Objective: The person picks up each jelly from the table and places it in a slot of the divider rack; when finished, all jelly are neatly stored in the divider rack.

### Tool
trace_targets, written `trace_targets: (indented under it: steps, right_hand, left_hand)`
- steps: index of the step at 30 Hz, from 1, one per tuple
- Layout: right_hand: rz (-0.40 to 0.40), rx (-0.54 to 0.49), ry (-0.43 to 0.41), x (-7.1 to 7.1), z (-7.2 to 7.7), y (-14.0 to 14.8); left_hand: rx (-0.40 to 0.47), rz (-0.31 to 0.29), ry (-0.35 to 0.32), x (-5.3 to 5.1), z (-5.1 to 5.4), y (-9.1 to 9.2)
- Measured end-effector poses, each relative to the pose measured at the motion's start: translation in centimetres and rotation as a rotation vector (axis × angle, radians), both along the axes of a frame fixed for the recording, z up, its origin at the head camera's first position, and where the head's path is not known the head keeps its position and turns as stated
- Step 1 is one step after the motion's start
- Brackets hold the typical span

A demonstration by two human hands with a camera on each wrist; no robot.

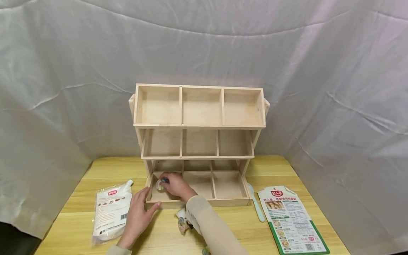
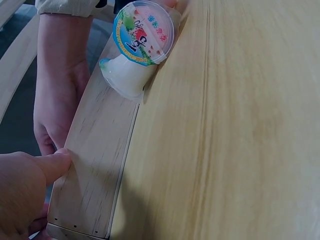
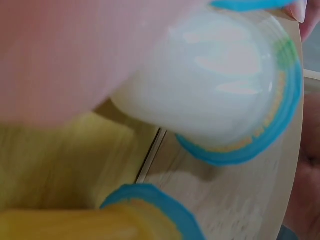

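Note:
My right hand [image 1: 176,186] reaches into the bottom-left compartment of a tiered wooden organizer [image 1: 197,203] and pinches a small jelly cup [image 1: 160,185]. The hand partly covers that cup. At the bottom tier's front left corner, my left hand [image 1: 139,215] rests against the wood; its thumb [image 2: 57,165] touches the front board. More jelly cups lie by the front board under my right sleeve: one with a pink-and-blue lid [image 2: 144,32], a white one [image 2: 127,75] and, in the right wrist view, an orange one [image 3: 100,225].
Left of the organizer lies a white spouted pouch [image 1: 111,212] in clear plastic. A pale green spatula-like utensil [image 1: 256,203] and a green-and-white food packet [image 1: 291,219] lie to the right. Two more tiers rise above the bottom one, and a grey curtain [image 1: 204,53] hangs behind.

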State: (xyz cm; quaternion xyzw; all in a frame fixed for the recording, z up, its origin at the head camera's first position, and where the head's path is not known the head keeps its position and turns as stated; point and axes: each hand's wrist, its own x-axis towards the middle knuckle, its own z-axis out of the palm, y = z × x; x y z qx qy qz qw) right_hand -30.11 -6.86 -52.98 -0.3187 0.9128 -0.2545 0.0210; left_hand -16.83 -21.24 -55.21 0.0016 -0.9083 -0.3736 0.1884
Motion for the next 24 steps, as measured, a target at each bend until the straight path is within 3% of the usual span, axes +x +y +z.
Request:
trace_targets:
  steps: [10, 24]
  right_hand:
    - [0.020, 0.004, 0.046, 0.10, 0.41, 0.34]
    - [-0.001, 0.010, -0.073, 0.21, 0.70, 0.44]
  left_hand:
    - [-0.002, -0.008, 0.023, -0.06, -0.11, -0.07]
    - [-0.005, -0.011, -0.005, 0.05, 0.04, -0.11]
